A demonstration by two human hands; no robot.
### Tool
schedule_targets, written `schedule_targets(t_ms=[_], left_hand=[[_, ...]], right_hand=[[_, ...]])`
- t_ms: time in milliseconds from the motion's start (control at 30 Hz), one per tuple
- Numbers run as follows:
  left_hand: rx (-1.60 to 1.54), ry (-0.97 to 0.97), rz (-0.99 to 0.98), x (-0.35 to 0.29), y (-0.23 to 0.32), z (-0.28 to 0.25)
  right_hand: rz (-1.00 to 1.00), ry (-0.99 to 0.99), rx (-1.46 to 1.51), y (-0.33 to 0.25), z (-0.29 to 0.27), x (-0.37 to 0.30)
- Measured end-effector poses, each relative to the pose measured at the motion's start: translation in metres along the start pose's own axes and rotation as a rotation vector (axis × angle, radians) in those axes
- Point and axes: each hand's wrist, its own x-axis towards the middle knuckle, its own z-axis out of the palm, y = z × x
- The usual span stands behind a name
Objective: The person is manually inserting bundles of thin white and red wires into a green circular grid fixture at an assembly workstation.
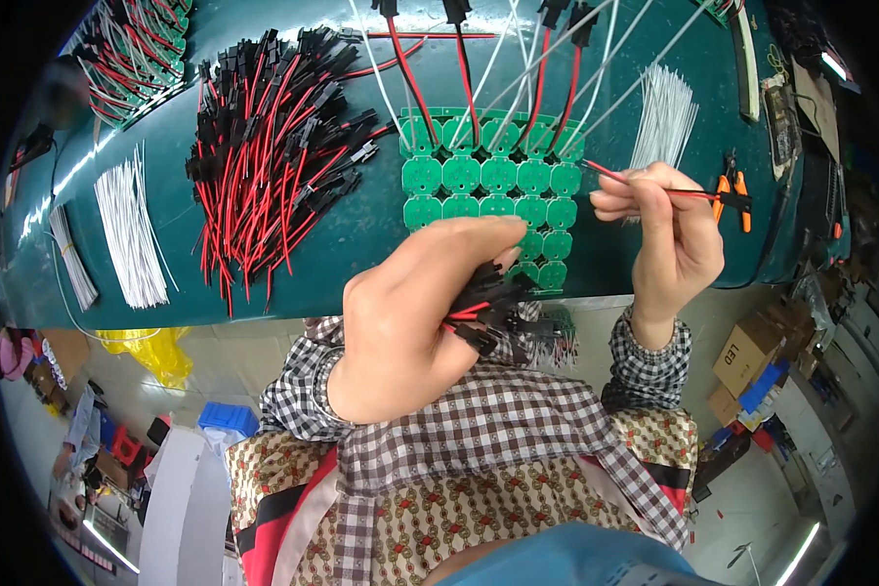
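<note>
My left hand (415, 308) is closed around a bunch of black connectors (483, 308) with short red and black leads. It hovers over the near left part of a green circuit board panel (422, 176) made of several rounded boards. Pinched in my right hand (669, 220) is a red-and-black connector cable (691, 193); its wire tips point left at the panel's right edge and its black plug sticks out to the right. Along the panel's far row stand red-and-black cables (465, 73) and white wires (610, 49).
A big pile of red-and-black connector cables (264, 156) lies left of the panel on the green tabletop (361, 264). White wire bundles (132, 234) lie farther left, and another white wire bundle (666, 112) at the right, near orange-handled pliers (742, 200). A wired panel (132, 59) sits far left.
</note>
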Motion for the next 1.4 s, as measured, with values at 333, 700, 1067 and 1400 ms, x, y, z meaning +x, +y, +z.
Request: schedule_targets(t_ms=[333, 700, 1067, 1400], left_hand=[[-0.029, -0.034, -0.026, 0.006, 0.005, -0.005], [-0.029, -0.025, -0.026, 0.003, 0.003, -0.005], [-0.015, -0.019, -0.016, 0.004, 0.005, -0.005], [-0.023, -0.017, -0.019, 0.001, 0.006, -0.006]], right_hand=[[-0.013, 0.046, -0.155, -0.003, 0.003, 0.005], [0.106, 0.087, -0.14, -0.012, 0.009, 0.005], [0.181, 0.086, -0.088, -0.013, 0.007, 0.01], [0.016, 0.007, -0.351, -0.019, 0.007, 0.017]])
